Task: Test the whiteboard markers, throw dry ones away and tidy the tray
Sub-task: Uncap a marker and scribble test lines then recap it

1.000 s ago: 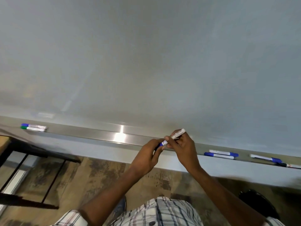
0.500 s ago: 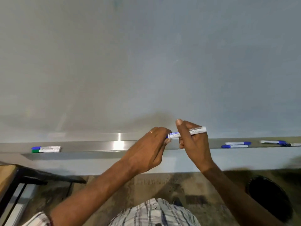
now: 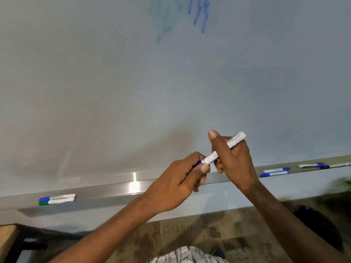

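Brushed-steel marker tray (image 3: 114, 188) runs along the foot of the pale grey whiteboard (image 3: 95, 82). A person stands facing it, both hands raised before the board just above the tray's middle stretch.

The white-barrelled whiteboard marker with a blue cap (image 3: 235, 140) is held between the two hands, clear of tray and board. The right hand (image 3: 232, 162) has its fingers curled round the barrel, thumb straight up across it. The left hand (image 3: 174, 181) pinches the blue cap end in its fingertips. Cannot tell whether the cap is seated or drawn, as fingers cover the joint.

Since half a second ago, the held marker has gone from near level to slanted, its tail end raised to the right. Both grips are unchanged, and the hands sit higher against the board. More of the upper board shows, with blue scribbled strokes (image 3: 201, 14) and a faint green smear (image 3: 165, 23).

On the tray, unmoved:
- At left, a blue-capped white marker (image 3: 57, 197) lies touching a green-capped white marker (image 3: 57, 201).
- Well to the right, two parallel blue-capped markers (image 3: 275, 170) lie side by side.
- Farther right is a lone blue-capped marker (image 3: 311, 165).

Below are a mottled brown floor (image 3: 171, 234) and a blurred black round object (image 3: 319, 230) at right. A wooden tabletop corner (image 3: 7, 238) sits lower left.
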Demonstrator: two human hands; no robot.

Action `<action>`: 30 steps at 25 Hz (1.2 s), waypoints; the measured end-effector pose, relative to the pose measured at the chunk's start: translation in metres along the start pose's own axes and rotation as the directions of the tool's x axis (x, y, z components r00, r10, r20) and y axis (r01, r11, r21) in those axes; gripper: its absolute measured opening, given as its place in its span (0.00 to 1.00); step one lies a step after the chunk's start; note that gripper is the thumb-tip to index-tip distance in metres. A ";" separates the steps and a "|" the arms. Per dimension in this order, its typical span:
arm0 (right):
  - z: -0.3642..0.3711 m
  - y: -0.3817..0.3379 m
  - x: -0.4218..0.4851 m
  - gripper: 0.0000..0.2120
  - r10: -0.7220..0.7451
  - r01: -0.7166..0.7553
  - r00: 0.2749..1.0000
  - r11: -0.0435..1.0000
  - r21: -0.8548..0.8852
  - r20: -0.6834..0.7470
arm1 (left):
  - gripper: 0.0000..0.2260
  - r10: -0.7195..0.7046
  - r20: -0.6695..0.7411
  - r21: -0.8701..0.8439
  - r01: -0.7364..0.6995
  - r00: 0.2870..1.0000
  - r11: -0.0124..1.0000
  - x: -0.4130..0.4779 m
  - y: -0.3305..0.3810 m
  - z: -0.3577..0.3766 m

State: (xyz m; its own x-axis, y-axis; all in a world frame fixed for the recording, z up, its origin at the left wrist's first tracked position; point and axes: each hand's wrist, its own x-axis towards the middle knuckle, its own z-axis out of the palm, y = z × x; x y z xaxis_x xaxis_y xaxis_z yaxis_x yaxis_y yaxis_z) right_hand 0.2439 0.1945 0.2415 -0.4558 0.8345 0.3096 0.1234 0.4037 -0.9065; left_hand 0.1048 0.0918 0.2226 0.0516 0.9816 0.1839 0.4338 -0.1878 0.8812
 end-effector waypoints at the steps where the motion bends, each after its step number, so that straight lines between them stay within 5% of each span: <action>1: 0.002 -0.004 0.001 0.30 -0.030 0.030 1.000 0.999 -0.012 -0.004 | 0.10 0.005 0.051 -0.040 -0.003 0.999 0.999 0.000 0.002 -0.006; 5: 0.007 -0.012 0.003 0.27 -0.108 0.109 0.993 0.994 0.014 -0.048 | 0.10 0.095 0.011 0.083 -0.095 0.995 0.992 -0.001 0.009 -0.015; 8: 0.007 -0.019 0.007 0.30 -0.031 0.035 0.997 0.998 0.055 -0.070 | 0.12 0.087 -0.062 0.057 -0.084 0.994 0.995 -0.001 0.014 -0.013; 12: 0.019 -0.016 0.013 0.28 0.198 -0.202 0.979 0.975 -0.096 -0.055 | 0.13 -0.139 0.000 -0.212 0.136 0.990 0.968 -0.008 0.001 -0.018; 14: 0.030 -0.007 0.007 0.29 0.281 -0.280 0.960 0.952 -0.125 -0.005 | 0.14 -0.292 0.093 -0.438 0.302 0.952 0.847 -0.019 -0.008 -0.013; 16: 0.040 0.000 0.001 0.32 0.324 -0.322 0.946 0.941 -0.108 -0.004 | 0.14 -0.326 0.036 -0.433 0.309 0.945 0.847 -0.022 -0.015 -0.005; 19: 0.031 0.003 0.007 0.35 0.211 -0.210 0.977 0.975 -0.077 0.005 | 0.08 -0.145 -0.201 -0.064 0.135 0.969 0.989 -0.020 -0.018 -0.010; 22: 0.001 0.000 0.013 0.17 -0.121 0.112 0.992 0.962 -0.248 -0.020 | 0.11 -0.053 -0.244 0.139 0.089 0.968 0.986 -0.017 -0.019 -0.037; 25: -0.007 0.004 0.004 0.19 -0.446 0.560 0.825 0.562 -0.608 0.348 | 0.12 -0.035 -0.178 0.223 0.075 0.983 0.972 -0.019 -0.014 -0.049; 27: -0.005 0.007 -0.003 0.18 -0.416 0.649 0.760 0.443 -0.618 0.500 | 0.10 -0.080 -0.103 0.156 0.096 0.991 0.983 -0.022 -0.007 -0.051; 30: -0.012 -0.012 -0.001 0.16 -0.240 0.596 0.783 0.554 -0.581 0.573 | 0.09 0.026 -0.081 0.284 -0.002 0.996 0.959 -0.025 0.001 -0.061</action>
State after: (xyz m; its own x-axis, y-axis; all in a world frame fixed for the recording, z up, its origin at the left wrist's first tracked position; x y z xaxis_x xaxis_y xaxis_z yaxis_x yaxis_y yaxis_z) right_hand 0.2538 0.1934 0.2553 -0.8921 0.3415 0.2957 0.3094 0.9389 -0.1509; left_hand 0.0487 0.0650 0.2450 -0.0101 0.9703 0.2415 0.6714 -0.1724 0.7208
